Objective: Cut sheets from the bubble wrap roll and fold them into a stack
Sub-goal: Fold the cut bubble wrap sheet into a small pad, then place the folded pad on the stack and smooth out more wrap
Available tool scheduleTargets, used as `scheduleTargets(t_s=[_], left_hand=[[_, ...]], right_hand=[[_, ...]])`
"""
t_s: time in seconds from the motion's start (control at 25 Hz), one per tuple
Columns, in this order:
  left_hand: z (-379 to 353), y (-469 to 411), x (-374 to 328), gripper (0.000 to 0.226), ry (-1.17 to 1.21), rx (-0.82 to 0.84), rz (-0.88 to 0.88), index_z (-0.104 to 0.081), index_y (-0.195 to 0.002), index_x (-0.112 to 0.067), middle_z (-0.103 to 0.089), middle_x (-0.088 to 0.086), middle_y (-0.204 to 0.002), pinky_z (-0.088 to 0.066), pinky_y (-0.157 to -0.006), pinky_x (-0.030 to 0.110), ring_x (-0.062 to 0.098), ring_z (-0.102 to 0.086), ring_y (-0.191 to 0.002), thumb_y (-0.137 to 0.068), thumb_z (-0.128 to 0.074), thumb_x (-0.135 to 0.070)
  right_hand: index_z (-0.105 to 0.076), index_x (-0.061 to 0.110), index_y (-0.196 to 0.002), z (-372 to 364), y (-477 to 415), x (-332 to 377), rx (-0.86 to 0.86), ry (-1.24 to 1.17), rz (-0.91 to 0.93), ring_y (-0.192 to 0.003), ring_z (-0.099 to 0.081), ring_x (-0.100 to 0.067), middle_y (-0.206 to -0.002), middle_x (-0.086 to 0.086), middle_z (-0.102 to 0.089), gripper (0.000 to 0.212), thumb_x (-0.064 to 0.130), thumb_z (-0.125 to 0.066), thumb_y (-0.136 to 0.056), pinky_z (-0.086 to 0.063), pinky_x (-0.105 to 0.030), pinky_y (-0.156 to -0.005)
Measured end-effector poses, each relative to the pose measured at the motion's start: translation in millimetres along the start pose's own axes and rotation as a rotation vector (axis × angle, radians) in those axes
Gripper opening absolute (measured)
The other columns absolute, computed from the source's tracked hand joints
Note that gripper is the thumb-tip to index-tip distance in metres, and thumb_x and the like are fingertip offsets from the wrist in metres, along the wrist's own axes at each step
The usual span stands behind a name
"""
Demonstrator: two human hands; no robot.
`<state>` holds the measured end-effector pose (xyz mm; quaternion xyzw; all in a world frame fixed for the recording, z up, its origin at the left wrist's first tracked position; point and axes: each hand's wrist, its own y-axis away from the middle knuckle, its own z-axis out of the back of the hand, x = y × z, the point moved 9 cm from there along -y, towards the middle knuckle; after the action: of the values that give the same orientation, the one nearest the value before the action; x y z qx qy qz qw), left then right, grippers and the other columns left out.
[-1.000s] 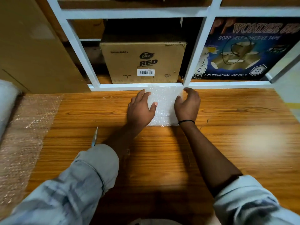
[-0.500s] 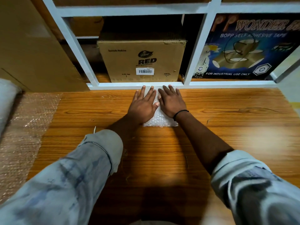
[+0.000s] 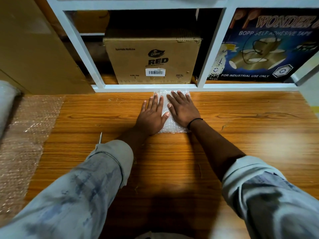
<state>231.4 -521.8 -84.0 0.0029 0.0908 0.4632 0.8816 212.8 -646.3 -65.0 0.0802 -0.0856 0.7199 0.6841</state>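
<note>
A folded stack of bubble wrap (image 3: 172,127) lies on the wooden table (image 3: 241,135) against the white shelf frame. My left hand (image 3: 152,114) and my right hand (image 3: 183,108) rest flat on top of it, palms down, fingers spread and pointing away from me. The bubble wrap roll (image 3: 6,104) sits at the far left edge, with a loose sheet of bubble wrap (image 3: 25,135) running from it along the table's left side. A thin metal blade tip (image 3: 100,137) pokes out from behind my left sleeve.
A white shelf frame (image 3: 200,86) borders the table's far edge. Behind it stand a brown carton marked RED (image 3: 151,61) and a blue tape box (image 3: 265,49). A large cardboard panel (image 3: 34,49) leans at the back left.
My hands moved from the stack's sides onto its top and pressed flat. The stack looks narrower and more compact than a second ago.
</note>
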Motion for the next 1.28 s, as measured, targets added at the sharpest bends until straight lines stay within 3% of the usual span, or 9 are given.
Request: scheduleTargets(t_s=[0.2,0.4,0.52,0.76,1.0,1.28], left_hand=[[6,2,2,0.077,0.033,0.005,0.006,0.008,-0.164,-0.016,0.011,0.011,-0.172,0.008,-0.127,0.048,0.028,0.012,-0.158,-0.106,-0.016,-0.061],[25,19,3,0.084,0.078,-0.145,0.013,0.003,-0.164,-0.007,0.004,0.011,-0.172,0.004,-0.129,0.043,0.025,0.005,-0.159,-0.101,-0.004,-0.064],[18,28,2,0.089,0.029,-0.090,0.008,-0.003,-0.164,-0.005,-0.001,0.014,-0.172,0.003,-0.129,0.042,0.027,0.002,-0.159,-0.098,0.003,-0.065],[16,32,4,0.080,0.026,0.018,0.036,-0.002,-0.164,-0.006,-0.001,0.013,-0.172,0.004,-0.129,0.042,0.026,0.003,-0.159,-0.105,-0.008,-0.060],[40,43,14,0.075,0.039,-0.033,0.083,0.000,-0.164,-0.009,0.000,0.010,-0.173,0.006,-0.128,0.041,0.024,0.005,-0.159,-0.108,-0.011,-0.057],[57,79,54,0.068,0.045,-0.096,0.169,-0.001,-0.164,-0.011,0.000,0.010,-0.173,0.003,-0.129,0.044,0.027,0.005,-0.159,-0.110,-0.019,-0.048]], right_hand=[[-0.014,0.022,-0.165,4,1,2,0.049,0.006,-0.009,-0.160,-0.001,-0.022,-0.173,-0.004,-0.009,0.060,0.047,-0.018,-0.111,0.004,-0.043,-0.129],[-0.006,0.012,-0.165,22,18,12,-0.044,0.057,-0.077,-0.160,0.004,-0.025,-0.173,-0.008,-0.003,0.067,0.048,-0.019,-0.111,0.003,-0.047,-0.129],[-0.005,0.010,-0.165,10,33,20,0.000,0.081,-0.117,-0.160,0.006,-0.025,-0.173,-0.010,-0.001,0.068,0.048,-0.017,-0.110,0.006,-0.046,-0.129],[-0.001,0.011,-0.165,-4,40,18,0.082,0.106,-0.105,-0.159,0.008,-0.024,-0.173,-0.009,0.002,0.070,0.052,-0.014,-0.109,0.005,-0.046,-0.129],[-0.007,0.011,-0.165,20,42,36,-0.007,0.052,-0.074,-0.160,0.004,-0.025,-0.173,-0.010,-0.003,0.067,0.049,-0.018,-0.110,0.005,-0.044,-0.129],[-0.020,0.012,-0.163,32,40,112,-0.105,-0.044,0.052,-0.160,-0.003,-0.027,-0.171,-0.012,-0.015,0.063,0.045,-0.026,-0.110,0.002,-0.045,-0.129]])
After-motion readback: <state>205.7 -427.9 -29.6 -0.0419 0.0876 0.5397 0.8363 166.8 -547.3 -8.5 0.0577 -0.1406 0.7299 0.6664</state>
